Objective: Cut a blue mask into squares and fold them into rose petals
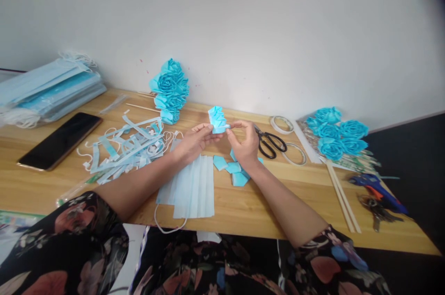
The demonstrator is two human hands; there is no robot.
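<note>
Above the middle of the table, my left hand [196, 142] pinches the lower left side of a pleated light-blue piece [217, 118], which looks like gathered mask fabric. My right hand [244, 139] pinches the right end of the same piece, at a narrow strip along its base. The fingers of both hands are closed on it. Below the right hand lie several small cut blue pieces [239, 178], partly hidden by that hand and wrist. Flat face masks [194, 188] rest beneath my left wrist, one ear loop hanging over the table's front edge.
Scraps of mask edging [128, 146] are heaped at left, near a phone [60, 139] and bagged masks [52, 86]. Blue fabric roses [170, 86] lean at the wall. Right are black-handled scissors [269, 142], tape rolls [282, 125], more roses [330, 132], sticks [342, 195] and a glue gun [380, 190].
</note>
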